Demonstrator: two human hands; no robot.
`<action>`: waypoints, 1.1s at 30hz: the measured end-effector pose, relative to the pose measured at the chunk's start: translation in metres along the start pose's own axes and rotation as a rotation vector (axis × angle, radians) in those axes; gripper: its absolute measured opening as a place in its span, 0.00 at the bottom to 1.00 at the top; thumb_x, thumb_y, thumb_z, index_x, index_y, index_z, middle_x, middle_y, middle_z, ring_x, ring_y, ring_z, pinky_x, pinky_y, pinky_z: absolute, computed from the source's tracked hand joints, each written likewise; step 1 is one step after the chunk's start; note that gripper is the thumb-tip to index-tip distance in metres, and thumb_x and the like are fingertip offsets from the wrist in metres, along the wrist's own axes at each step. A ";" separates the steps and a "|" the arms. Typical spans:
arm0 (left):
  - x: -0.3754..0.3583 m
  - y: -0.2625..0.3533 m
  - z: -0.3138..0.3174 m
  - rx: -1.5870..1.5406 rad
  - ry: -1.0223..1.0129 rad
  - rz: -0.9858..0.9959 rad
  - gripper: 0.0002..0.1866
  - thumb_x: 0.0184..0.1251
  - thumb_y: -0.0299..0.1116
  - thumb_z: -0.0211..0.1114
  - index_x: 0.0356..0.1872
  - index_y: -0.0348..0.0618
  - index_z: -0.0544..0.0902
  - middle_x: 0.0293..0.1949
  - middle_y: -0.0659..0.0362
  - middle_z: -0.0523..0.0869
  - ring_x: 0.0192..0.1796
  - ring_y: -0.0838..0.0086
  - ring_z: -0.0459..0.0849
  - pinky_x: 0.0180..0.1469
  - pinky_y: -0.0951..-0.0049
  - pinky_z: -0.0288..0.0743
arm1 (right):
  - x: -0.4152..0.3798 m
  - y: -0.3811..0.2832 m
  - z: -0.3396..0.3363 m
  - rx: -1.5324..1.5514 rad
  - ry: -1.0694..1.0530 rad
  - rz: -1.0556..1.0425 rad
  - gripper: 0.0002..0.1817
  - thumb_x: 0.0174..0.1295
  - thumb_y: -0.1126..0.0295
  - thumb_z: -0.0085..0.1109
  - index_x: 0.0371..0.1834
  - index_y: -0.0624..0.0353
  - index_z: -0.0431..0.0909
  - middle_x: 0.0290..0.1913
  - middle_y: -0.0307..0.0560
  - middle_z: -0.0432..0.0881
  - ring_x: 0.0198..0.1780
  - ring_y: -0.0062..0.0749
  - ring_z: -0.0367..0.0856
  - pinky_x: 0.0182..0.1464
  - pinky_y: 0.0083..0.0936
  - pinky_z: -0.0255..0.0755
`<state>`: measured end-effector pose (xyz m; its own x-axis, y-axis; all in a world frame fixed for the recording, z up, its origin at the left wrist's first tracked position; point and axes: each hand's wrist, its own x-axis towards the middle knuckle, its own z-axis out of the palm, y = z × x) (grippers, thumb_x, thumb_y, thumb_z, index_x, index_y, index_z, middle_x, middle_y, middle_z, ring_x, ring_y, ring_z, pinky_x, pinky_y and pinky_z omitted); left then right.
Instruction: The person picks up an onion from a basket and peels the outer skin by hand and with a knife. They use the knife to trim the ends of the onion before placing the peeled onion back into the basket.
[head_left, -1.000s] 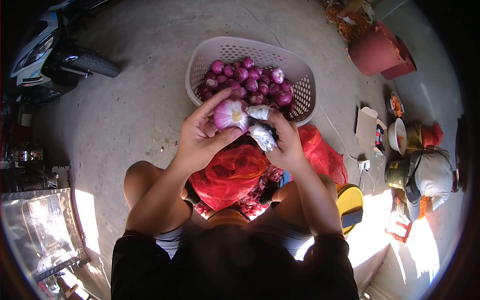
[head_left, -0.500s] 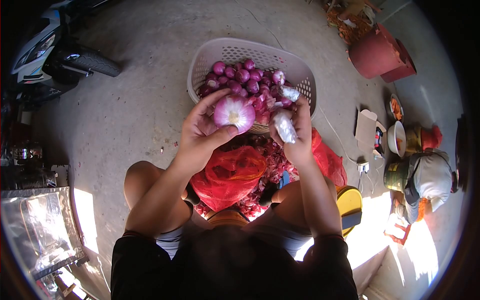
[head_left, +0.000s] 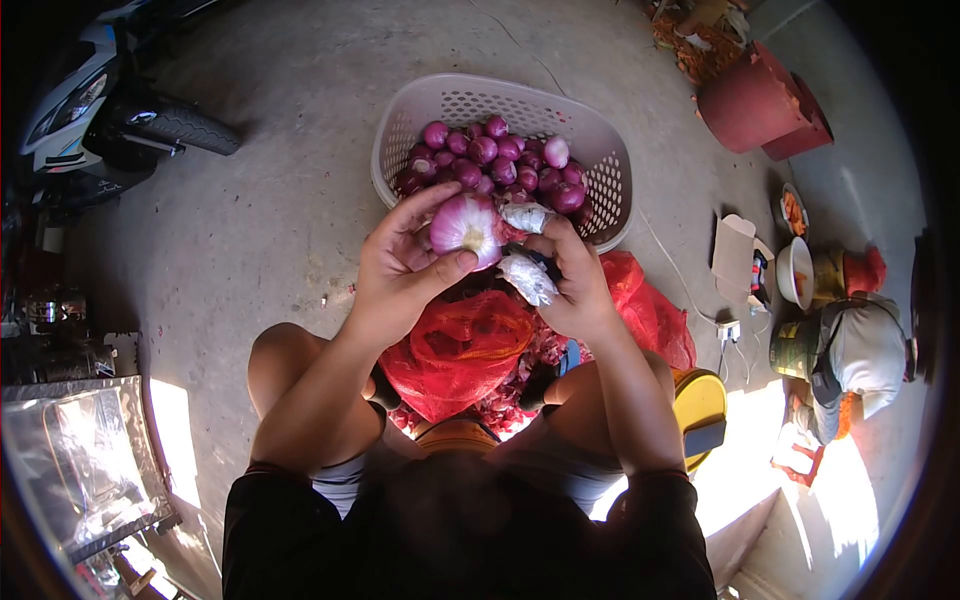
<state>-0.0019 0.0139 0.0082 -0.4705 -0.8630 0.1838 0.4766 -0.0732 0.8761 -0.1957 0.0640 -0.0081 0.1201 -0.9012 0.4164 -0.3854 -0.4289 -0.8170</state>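
Note:
My left hand [head_left: 398, 275] is closed round a large purple-and-white onion [head_left: 463, 228], its pale end turned towards me. At the onion's right side is my right hand [head_left: 580, 280], with silvery wrapping [head_left: 527, 279] on the thumb and a finger. Those wrapped tips grip the onion's edge, where a bit of reddish skin shows between them. Just beyond my hands stands a pale perforated basket [head_left: 384, 150] holding several purple onions [head_left: 483, 150]. Below them, a red mesh bag [head_left: 450, 350] lies between my legs among loose onion skins [head_left: 508, 392].
A motorcycle [head_left: 85, 120] stands at far left. To the right are a yellow stool-like object [head_left: 698, 405] with a phone [head_left: 705, 437] on it, a white bowl [head_left: 795, 272] and red tubs [head_left: 755, 100]. Another person [head_left: 865, 350] bends over at far right.
My right hand has moved left to the onion, and its wrapped fingertips now meet the onion's side. The loose skin hanging over the basket is gone from there. My left hand stays nearly still.

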 end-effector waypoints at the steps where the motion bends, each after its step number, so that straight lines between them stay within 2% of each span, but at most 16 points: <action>1: 0.000 0.000 0.000 0.003 -0.005 0.007 0.30 0.56 0.18 0.66 0.61 0.34 0.66 0.56 0.54 0.74 0.56 0.71 0.76 0.58 0.71 0.72 | 0.000 0.000 0.001 0.031 0.015 -0.008 0.25 0.54 0.73 0.63 0.55 0.61 0.66 0.39 0.52 0.84 0.42 0.42 0.84 0.43 0.27 0.74; 4: -0.001 0.001 0.000 0.019 -0.023 -0.007 0.30 0.56 0.18 0.66 0.61 0.33 0.66 0.56 0.53 0.74 0.57 0.71 0.76 0.59 0.70 0.71 | 0.005 0.000 0.003 0.144 0.057 -0.045 0.21 0.56 0.77 0.61 0.53 0.63 0.68 0.42 0.52 0.83 0.43 0.37 0.84 0.44 0.26 0.74; 10: -0.001 0.001 0.000 -0.056 -0.055 -0.007 0.30 0.56 0.15 0.64 0.62 0.33 0.66 0.57 0.53 0.73 0.57 0.71 0.75 0.59 0.70 0.71 | 0.006 -0.010 0.004 0.382 0.142 0.077 0.18 0.62 0.79 0.55 0.55 0.63 0.67 0.44 0.45 0.80 0.45 0.23 0.79 0.48 0.20 0.70; 12: -0.002 0.002 0.000 -0.058 -0.047 -0.005 0.30 0.55 0.14 0.62 0.62 0.33 0.66 0.57 0.53 0.73 0.58 0.71 0.74 0.60 0.69 0.69 | 0.003 -0.005 -0.003 0.485 0.167 0.171 0.18 0.62 0.79 0.54 0.56 0.63 0.66 0.44 0.43 0.80 0.44 0.21 0.77 0.49 0.19 0.69; 16: 0.001 0.003 -0.004 -0.215 -0.001 -0.059 0.28 0.56 0.14 0.57 0.62 0.33 0.66 0.57 0.52 0.73 0.60 0.69 0.72 0.63 0.67 0.66 | 0.006 -0.005 -0.008 0.548 0.291 0.189 0.18 0.63 0.80 0.52 0.56 0.62 0.66 0.44 0.41 0.78 0.42 0.19 0.75 0.46 0.17 0.68; 19: 0.003 0.007 -0.007 -0.401 0.021 -0.130 0.28 0.56 0.16 0.55 0.62 0.34 0.65 0.58 0.51 0.73 0.61 0.68 0.72 0.63 0.66 0.66 | 0.006 -0.005 -0.019 0.506 0.301 0.275 0.17 0.64 0.80 0.52 0.56 0.62 0.66 0.45 0.43 0.78 0.42 0.20 0.75 0.46 0.18 0.69; 21: 0.004 0.008 -0.007 -0.364 0.027 -0.107 0.27 0.58 0.17 0.53 0.63 0.35 0.65 0.58 0.51 0.72 0.61 0.67 0.72 0.63 0.66 0.67 | 0.007 -0.007 -0.022 0.509 0.257 0.255 0.17 0.63 0.80 0.52 0.56 0.63 0.66 0.46 0.44 0.78 0.42 0.21 0.76 0.46 0.18 0.70; 27: 0.003 0.007 -0.004 -0.281 0.070 -0.080 0.24 0.63 0.22 0.50 0.63 0.36 0.64 0.58 0.50 0.72 0.61 0.65 0.73 0.63 0.65 0.67 | 0.002 -0.013 -0.025 0.399 -0.118 0.120 0.24 0.59 0.79 0.59 0.59 0.63 0.64 0.46 0.47 0.81 0.45 0.23 0.78 0.48 0.21 0.69; 28: 0.004 0.008 -0.002 -0.322 0.086 -0.103 0.24 0.64 0.24 0.50 0.63 0.37 0.63 0.58 0.50 0.72 0.61 0.64 0.73 0.63 0.65 0.67 | 0.002 -0.018 -0.026 0.369 -0.172 0.221 0.27 0.58 0.78 0.60 0.61 0.62 0.62 0.42 0.46 0.83 0.46 0.22 0.78 0.48 0.21 0.68; 29: 0.004 0.009 0.000 -0.362 0.101 -0.126 0.24 0.65 0.26 0.51 0.63 0.37 0.63 0.59 0.50 0.72 0.61 0.63 0.73 0.64 0.64 0.67 | 0.005 -0.025 -0.025 0.357 -0.220 0.284 0.31 0.55 0.75 0.64 0.61 0.63 0.60 0.40 0.48 0.84 0.43 0.28 0.81 0.46 0.22 0.70; 31: 0.004 0.009 -0.002 -0.433 0.063 -0.188 0.24 0.67 0.32 0.50 0.64 0.39 0.62 0.59 0.49 0.72 0.62 0.60 0.73 0.64 0.63 0.67 | -0.001 -0.013 -0.021 -0.036 -0.201 0.144 0.36 0.52 0.71 0.67 0.62 0.63 0.57 0.38 0.50 0.84 0.41 0.39 0.84 0.42 0.25 0.72; 33: 0.004 0.008 -0.003 -0.492 0.034 -0.257 0.25 0.69 0.38 0.50 0.64 0.41 0.61 0.60 0.49 0.71 0.62 0.57 0.72 0.63 0.61 0.66 | -0.004 -0.008 -0.016 -0.039 -0.133 0.106 0.38 0.50 0.69 0.68 0.62 0.63 0.56 0.38 0.51 0.84 0.40 0.45 0.84 0.40 0.27 0.73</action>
<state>0.0022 0.0088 0.0141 -0.5969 -0.8017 -0.0297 0.6443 -0.5011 0.5777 -0.2078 0.0723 0.0036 0.1958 -0.9426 0.2704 -0.4372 -0.3307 -0.8364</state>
